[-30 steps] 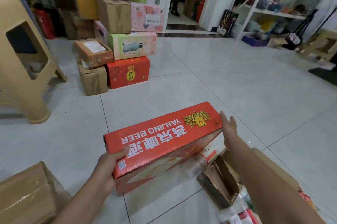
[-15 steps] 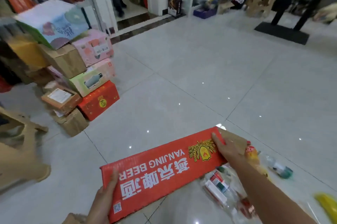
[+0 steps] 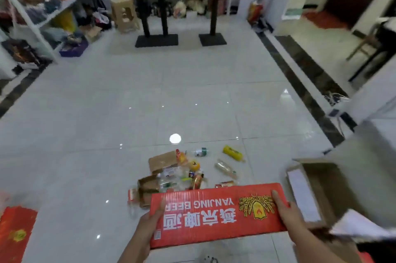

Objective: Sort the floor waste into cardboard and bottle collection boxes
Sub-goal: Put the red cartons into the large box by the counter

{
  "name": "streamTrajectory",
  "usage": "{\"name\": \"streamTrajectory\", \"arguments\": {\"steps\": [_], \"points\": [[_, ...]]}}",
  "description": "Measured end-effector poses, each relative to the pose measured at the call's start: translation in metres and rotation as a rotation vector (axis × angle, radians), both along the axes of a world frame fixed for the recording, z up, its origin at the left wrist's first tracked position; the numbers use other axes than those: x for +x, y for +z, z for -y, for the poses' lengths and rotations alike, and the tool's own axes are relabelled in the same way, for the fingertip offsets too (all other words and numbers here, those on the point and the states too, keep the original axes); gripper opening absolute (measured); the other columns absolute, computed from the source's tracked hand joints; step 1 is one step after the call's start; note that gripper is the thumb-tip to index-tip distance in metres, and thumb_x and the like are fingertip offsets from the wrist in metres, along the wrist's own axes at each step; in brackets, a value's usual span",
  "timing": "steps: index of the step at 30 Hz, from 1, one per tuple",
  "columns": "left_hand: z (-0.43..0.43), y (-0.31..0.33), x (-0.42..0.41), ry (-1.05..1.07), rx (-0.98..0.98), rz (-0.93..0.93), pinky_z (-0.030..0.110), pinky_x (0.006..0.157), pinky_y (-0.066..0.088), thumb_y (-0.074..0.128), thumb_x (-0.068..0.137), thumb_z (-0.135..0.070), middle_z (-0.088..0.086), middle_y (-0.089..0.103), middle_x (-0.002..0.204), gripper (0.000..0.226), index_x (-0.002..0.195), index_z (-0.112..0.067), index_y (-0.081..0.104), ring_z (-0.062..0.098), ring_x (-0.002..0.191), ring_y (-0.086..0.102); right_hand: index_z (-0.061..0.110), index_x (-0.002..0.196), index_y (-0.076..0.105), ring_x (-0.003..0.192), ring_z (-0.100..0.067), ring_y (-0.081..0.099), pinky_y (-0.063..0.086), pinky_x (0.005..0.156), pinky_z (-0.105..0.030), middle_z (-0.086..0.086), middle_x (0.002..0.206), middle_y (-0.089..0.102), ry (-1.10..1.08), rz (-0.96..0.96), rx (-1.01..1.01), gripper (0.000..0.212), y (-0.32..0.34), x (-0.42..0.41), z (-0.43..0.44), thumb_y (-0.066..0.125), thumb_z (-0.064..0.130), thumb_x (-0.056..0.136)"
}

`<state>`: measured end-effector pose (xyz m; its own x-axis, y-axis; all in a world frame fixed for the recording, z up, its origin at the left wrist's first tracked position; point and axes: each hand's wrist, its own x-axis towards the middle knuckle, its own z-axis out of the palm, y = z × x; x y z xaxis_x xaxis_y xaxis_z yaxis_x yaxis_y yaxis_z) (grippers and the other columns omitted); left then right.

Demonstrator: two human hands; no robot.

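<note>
You hold the red beer carton (image 3: 216, 212) flat and level between both hands, low in the view, its printed face up and the lettering upside down to you. Your left hand (image 3: 150, 223) grips the left short end: the thumb lies on the top face, the other fingers are hidden under the edge. Your right hand (image 3: 285, 209) grips the right short end the same way, thumb on top beside the wheat emblem, remaining fingers out of sight beneath. Both hands are closed onto the carton, one at each end, with its whole length between them.

Just beyond the carton's far edge, ahead of both hands, the waste pile (image 3: 171, 173) lies on the white tiled floor (image 3: 150, 112): torn brown cardboard pieces (image 3: 161, 161) mixed with clear plastic bottles. Farther out, ahead of your right hand, a yellow bottle (image 3: 232, 152) and a clear bottle (image 3: 225, 168) lie apart from the pile, with a small bottle (image 3: 201, 152) between them and the cardboard.

An open brown box (image 3: 321, 179) stands just right of your right hand, flaps up, very near the carton's right end. Well to the left of your left hand, at the frame edge, is another red carton (image 3: 15, 232) on the floor.
</note>
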<state>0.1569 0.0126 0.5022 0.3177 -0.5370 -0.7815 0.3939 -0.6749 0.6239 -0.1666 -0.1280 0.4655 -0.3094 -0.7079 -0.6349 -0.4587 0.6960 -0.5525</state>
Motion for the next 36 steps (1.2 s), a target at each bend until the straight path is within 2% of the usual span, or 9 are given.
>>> {"name": "streamTrajectory", "arguments": {"steps": [4,7,10,12,18,23,26,30,36], "points": [[0.057,0.030,-0.104,-0.317,-0.055,-0.045,0.040,0.061,0.059,0.069,0.080,-0.049,0.018,0.075,0.079,0.051,0.109,-0.008,0.064,0.032,0.066,0.073,0.005,0.130,0.054,0.115,-0.034,0.057,0.043,0.102,-0.043,-0.019,0.126,0.060,-0.335,-0.023,-0.069,0.106,0.017,-0.142,-0.053,0.046,0.087,0.063],[0.096,0.041,-0.200,-0.578,-0.086,-0.031,0.040,0.061,0.060,0.081,0.032,-0.074,0.021,0.075,0.085,0.100,0.103,-0.006,0.067,0.035,0.069,0.073,0.002,0.121,0.057,0.107,-0.033,0.058,0.041,0.085,-0.034,-0.019,0.120,0.062,-0.603,-0.025,-0.171,0.090,0.053,-0.225,-0.102,0.050,0.077,0.072],[0.122,0.049,-0.309,-0.813,-0.138,-0.007,0.042,0.066,0.060,0.067,0.074,-0.058,0.021,0.074,0.087,0.068,0.110,0.000,0.066,0.032,0.070,0.073,0.006,0.113,0.052,0.088,-0.028,0.054,0.039,0.080,-0.032,-0.018,0.111,0.062,-0.842,-0.017,-0.226,0.062,0.060,-0.311,-0.158,0.051,0.062,0.086],[0.133,0.046,-0.383,-0.963,-0.163,0.041,0.047,0.076,0.059,0.059,0.085,-0.052,0.018,0.075,0.088,0.053,0.109,-0.005,0.067,0.033,0.077,0.073,0.007,0.120,0.050,0.089,-0.029,0.056,0.046,0.088,-0.039,-0.016,0.111,0.062,-1.005,-0.038,-0.256,0.068,0.060,-0.361,-0.195,0.052,0.065,0.083],[0.117,0.039,-0.559,-1.304,-0.255,0.053,0.042,0.078,0.059,0.056,0.088,-0.051,0.010,0.075,0.095,0.042,0.108,-0.015,0.063,0.028,0.082,0.074,-0.002,0.121,0.052,0.099,-0.035,0.057,0.042,0.082,-0.036,-0.019,0.112,0.061,-1.353,-0.071,-0.253,0.065,0.052,-0.451,-0.301,0.052,0.055,0.089],[0.097,0.010,-0.623,-1.473,-0.193,0.081,0.043,0.082,0.059,0.059,0.087,-0.051,0.008,0.074,0.101,0.048,0.119,-0.016,0.057,0.025,0.086,0.073,0.005,0.130,0.050,0.117,-0.039,0.054,0.040,0.101,-0.047,-0.022,0.129,0.056,-1.543,-0.045,-0.118,0.078,0.020,-0.453,-0.357,0.050,0.067,0.083],[0.099,-0.002,-0.640,-1.502,-0.173,0.114,0.039,0.077,0.060,0.057,0.089,-0.048,0.009,0.073,0.101,0.048,0.122,-0.013,0.055,0.026,0.086,0.073,0.002,0.124,0.054,0.114,-0.039,0.055,0.040,0.097,-0.045,-0.024,0.124,0.058,-1.574,-0.072,-0.089,0.071,0.018,-0.461,-0.360,0.050,0.062,0.087],[0.122,-0.009,-0.673,-1.518,-0.187,0.140,0.048,0.087,0.056,0.059,0.087,-0.050,0.012,0.073,0.101,0.048,0.119,-0.014,0.057,0.030,0.089,0.072,-0.001,0.122,0.052,0.108,-0.041,0.057,0.044,0.095,-0.047,-0.025,0.118,0.059,-1.535,-0.074,-0.068,0.076,0.017,-0.495,-0.343,0.044,0.066,0.086],[0.170,-0.008,-0.745,-1.523,-0.222,0.083,0.033,0.065,0.058,0.062,0.089,-0.040,0.012,0.074,0.089,0.034,0.103,-0.009,0.063,0.024,0.074,0.073,0.008,0.102,0.053,0.093,-0.031,0.057,0.044,0.086,-0.042,-0.015,0.101,0.060,-1.584,-0.139,-0.199,0.049,0.012,-0.551,-0.302,0.048,0.056,0.091]]}}
